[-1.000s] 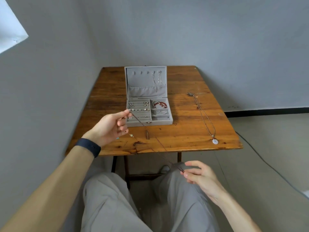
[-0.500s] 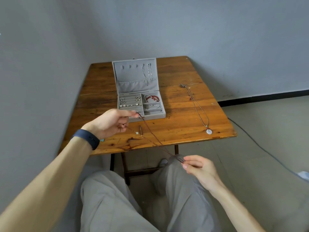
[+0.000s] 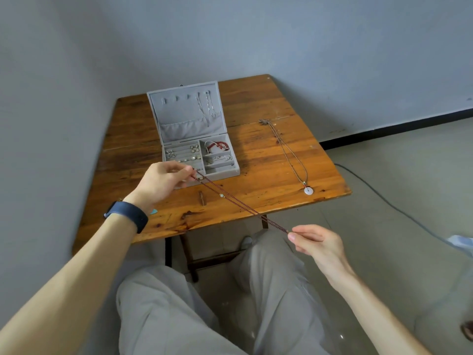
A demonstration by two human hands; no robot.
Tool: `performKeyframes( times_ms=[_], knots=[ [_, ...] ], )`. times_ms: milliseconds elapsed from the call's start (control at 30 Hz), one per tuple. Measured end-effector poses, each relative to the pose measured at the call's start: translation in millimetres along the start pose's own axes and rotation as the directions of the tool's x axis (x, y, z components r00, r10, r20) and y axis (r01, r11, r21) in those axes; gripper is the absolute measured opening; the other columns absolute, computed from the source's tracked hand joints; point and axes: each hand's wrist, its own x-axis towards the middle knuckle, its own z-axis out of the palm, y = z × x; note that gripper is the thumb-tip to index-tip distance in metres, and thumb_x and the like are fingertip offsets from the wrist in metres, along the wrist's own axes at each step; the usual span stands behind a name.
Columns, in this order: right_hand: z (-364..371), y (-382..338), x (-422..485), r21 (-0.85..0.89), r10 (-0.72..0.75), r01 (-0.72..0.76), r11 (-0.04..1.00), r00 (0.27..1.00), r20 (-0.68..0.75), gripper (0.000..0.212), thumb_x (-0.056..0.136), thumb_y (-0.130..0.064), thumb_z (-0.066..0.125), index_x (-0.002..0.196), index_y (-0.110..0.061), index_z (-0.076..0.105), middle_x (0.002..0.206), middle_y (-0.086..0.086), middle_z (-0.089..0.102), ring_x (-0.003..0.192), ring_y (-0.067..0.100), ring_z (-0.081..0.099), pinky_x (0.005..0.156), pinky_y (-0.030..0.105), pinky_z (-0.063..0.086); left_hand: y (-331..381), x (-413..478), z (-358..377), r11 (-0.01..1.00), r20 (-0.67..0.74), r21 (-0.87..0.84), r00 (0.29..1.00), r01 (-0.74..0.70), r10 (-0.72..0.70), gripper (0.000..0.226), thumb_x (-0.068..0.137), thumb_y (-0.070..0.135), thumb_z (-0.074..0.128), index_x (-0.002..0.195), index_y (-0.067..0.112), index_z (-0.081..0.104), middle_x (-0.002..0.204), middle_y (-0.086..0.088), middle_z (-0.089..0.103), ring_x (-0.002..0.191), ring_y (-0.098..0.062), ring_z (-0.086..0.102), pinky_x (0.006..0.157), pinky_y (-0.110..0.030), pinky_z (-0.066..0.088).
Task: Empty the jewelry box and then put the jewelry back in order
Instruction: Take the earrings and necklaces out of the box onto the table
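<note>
While the left hand [image 3: 161,181] and right hand [image 3: 317,243] each pinch one end, the red cord necklace [image 3: 240,202] stretches taut between the grips. Just beyond the left grip, the jewelry box [image 3: 179,114] looks part full: emptying seems underway; next, likely, laying it down untangled.

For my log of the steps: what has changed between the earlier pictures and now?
The dark red necklace has been drawn straighter between the left hand and right hand; its pale bead no longer sags. Both keep their grip. The jewelry box and pendant necklace stayed put.
</note>
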Motion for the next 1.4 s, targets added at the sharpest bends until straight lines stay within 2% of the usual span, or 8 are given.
performKeyframes(
  times_ms=[233, 367, 500, 667, 867, 1000, 1133, 1400],
  knots=[
    [-20.6, 2.3, 4.0, 0.127, -0.018, 0.021, 0.992, 1.000, -0.024, 0.020, 0.084, -0.003, 0.077, 0.101, -0.014, 0.077, 0.094, 0.004, 0.078, 0.093, 0.016, 0.074, 0.075, 0.020, 0.059, 18.0, 10.9, 34.7, 0.952, 0.264, -0.188, 0.946, 0.240, -0.186, 0.019, 0.095, 0.032, 0.061, 0.095, 0.018, 0.073, 0.093, 0.002, 0.075, 0.083, -0.016, 0.070, 0.077, -0.034, 0.052],
    [-32.8, 4.6, 7.4, 0.147, -0.012, 0.021, 0.989, 0.998, -0.065, 0.020, 0.086, -0.003, 0.076, 0.101, -0.015, 0.077, 0.096, 0.004, 0.078, 0.095, 0.017, 0.074, 0.079, 0.021, 0.059, 29.8, 28.9, 45.0, 0.899, 0.281, -0.313, 0.934, 0.306, -0.220, 0.017, 0.095, 0.033, 0.062, 0.094, 0.020, 0.071, 0.089, 0.002, 0.073, 0.080, -0.015, 0.069, 0.075, -0.033, 0.051],
    [-43.5, 7.0, 10.6, 0.130, -0.024, 0.042, 0.991, 0.990, -0.139, 0.019, 0.085, -0.006, 0.078, 0.096, -0.021, 0.079, 0.094, 0.000, 0.078, 0.091, 0.016, 0.074, 0.075, 0.016, 0.056, 42.8, 50.1, 65.8, 0.993, 0.114, -0.036, 0.987, 0.113, -0.109, 0.020, 0.097, 0.034, 0.063, 0.094, 0.017, 0.072, 0.086, 0.003, 0.076, 0.066, -0.009, 0.067, 0.062, -0.030, 0.052],
    [-50.0, 4.8, 15.7, -0.111, -0.195, 0.175, 0.978, 0.960, -0.199, 0.024, 0.087, -0.016, 0.077, 0.091, -0.039, 0.077, 0.092, -0.014, 0.077, 0.087, 0.001, 0.071, 0.075, 0.006, 0.048, 76.4, 89.6, 90.6, 0.937, 0.031, 0.329, 0.993, -0.114, 0.110, 0.014, 0.092, 0.041, 0.068, 0.085, 0.029, 0.071, 0.077, 0.010, 0.074, 0.064, -0.007, 0.067, 0.049, -0.019, 0.050],
    [-43.2, -9.4, 38.3, -0.358, -0.315, 0.205, 0.911, 0.907, -0.280, 0.025, 0.088, -0.025, 0.075, 0.081, -0.048, 0.071, 0.082, -0.029, 0.071, 0.079, -0.006, 0.067, 0.069, 0.001, 0.043, 121.8, 149.2, 132.3, 0.875, 0.076, 0.424, 0.972, -0.234, 0.223, 0.015, 0.089, 0.043, 0.072, 0.081, 0.031, 0.071, 0.078, 0.012, 0.072, 0.075, -0.010, 0.068, 0.073, -0.033, 0.060],
    [-38.3, -24.2, 62.7, -0.452, -0.364, 0.203, 0.869, 0.881, -0.303, 0.012, 0.089, -0.035, 0.071, 0.085, -0.046, 0.069, 0.082, -0.032, 0.069, 0.081, -0.012, 0.064, 0.068, 0.001, 0.044, 143.2, 187.1, 164.6, 0.866, 0.098, 0.424, 0.964, -0.265, 0.247, 0.012, 0.089, 0.040, 0.073, 0.084, 0.029, 0.073, 0.084, 0.006, 0.073, 0.078, -0.015, 0.069, 0.076, -0.037, 0.061],
    [-32.1, -26.1, 82.1, -0.628, -0.491, 0.214, 0.748, 0.815, -0.307, 0.008, 0.086, -0.025, 0.076, 0.089, -0.032, 0.074, 0.083, -0.021, 0.066, 0.079, 0.001, 0.062, 0.067, 0.008, 0.044, 149.1, 214.5, 193.1, 0.818, 0.133, 0.497, 0.957, -0.289, 0.258, 0.013, 0.092, 0.037, 0.070, 0.092, 0.025, 0.074, 0.091, 0.002, 0.073, 0.081, -0.017, 0.068, 0.079, -0.037, 0.060],
    [-28.2, -12.0, 94.2, -0.743, -0.580, 0.163, 0.650, 0.737, -0.346, 0.008, 0.080, -0.027, 0.071, 0.078, -0.030, 0.065, 0.077, -0.019, 0.057, 0.078, 0.010, 0.050, 0.063, 0.016, 0.039, 127.9, 241.3, 243.8, 0.685, 0.259, 0.628, 0.929, -0.369, 0.263, 0.017, 0.096, 0.036, 0.063, 0.104, 0.026, 0.075, 0.101, -0.002, 0.073, 0.087, -0.024, 0.067, 0.077, -0.039, 0.059]
  ],
)
